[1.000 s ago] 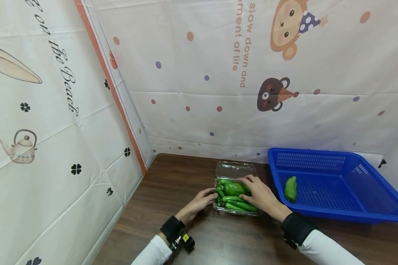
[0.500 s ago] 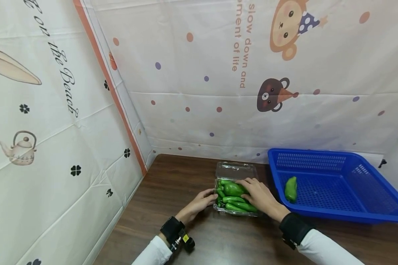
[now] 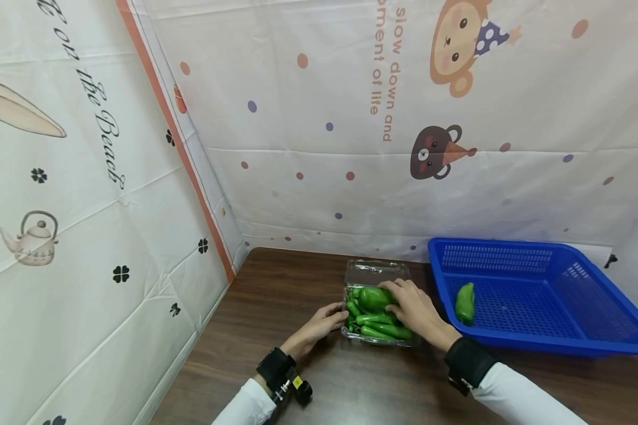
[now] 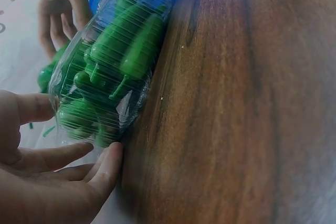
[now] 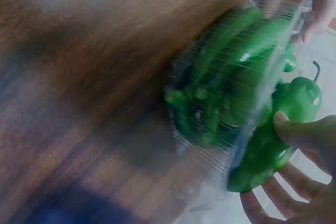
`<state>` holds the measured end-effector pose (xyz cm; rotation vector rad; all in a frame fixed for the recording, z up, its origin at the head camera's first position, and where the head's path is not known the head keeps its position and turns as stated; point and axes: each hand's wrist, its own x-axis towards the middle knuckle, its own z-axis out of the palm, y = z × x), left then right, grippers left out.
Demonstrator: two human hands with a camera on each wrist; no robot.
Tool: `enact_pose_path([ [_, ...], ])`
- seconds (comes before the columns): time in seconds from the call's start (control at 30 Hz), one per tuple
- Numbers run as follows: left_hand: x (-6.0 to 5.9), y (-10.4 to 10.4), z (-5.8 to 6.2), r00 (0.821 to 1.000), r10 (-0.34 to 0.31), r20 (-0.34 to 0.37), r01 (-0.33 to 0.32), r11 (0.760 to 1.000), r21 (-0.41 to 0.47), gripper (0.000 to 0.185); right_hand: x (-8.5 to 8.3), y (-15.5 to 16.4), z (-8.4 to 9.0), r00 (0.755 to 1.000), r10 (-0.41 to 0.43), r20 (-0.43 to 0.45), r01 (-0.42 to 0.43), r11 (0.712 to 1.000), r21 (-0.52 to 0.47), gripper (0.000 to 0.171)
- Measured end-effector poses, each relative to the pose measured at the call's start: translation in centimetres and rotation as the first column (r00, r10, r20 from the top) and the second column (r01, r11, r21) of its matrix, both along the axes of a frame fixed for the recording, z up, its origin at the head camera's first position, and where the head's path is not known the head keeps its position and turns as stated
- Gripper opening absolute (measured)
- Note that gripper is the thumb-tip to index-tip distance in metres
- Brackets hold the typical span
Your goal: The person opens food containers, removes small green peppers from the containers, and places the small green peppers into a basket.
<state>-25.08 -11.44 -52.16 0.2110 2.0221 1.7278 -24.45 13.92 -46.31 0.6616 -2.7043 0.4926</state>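
Observation:
A clear plastic box (image 3: 351, 337) of green peppers stands on the table with its lid (image 3: 374, 273) folded back. My right hand (image 3: 416, 310) grips a large green pepper (image 3: 373, 299) on top of the pile. In the right wrist view, the thumb lies over this pepper (image 5: 296, 103) and the fingers reach beneath it. Slender green peppers (image 3: 380, 326) fill the front of the box. At the box's left end, my left hand (image 3: 319, 323) rests its spread fingertips against the wall, one finger up at the rim, as the left wrist view shows.
To the right is a shallow blue plastic basket (image 3: 531, 342) with one green pepper (image 3: 465, 303) near its left side. Behind the brown wooden table (image 3: 276, 283) hangs a printed white cloth (image 3: 298, 200); another covers the left side.
The right hand and the large pepper have shifted slightly left and toward the back of the box. The left hand stays in place at the box's end.

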Motion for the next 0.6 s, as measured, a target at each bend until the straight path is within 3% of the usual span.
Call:
enact_pose_path([
  [0.6,-0.1,-0.2,-0.3,1.0,-0.019,-0.004,0.019,1.0,-0.024,0.067,-0.4,1.1,3.8,1.0,-0.005,-0.021,0.002,0.992,-0.125,0.048],
])
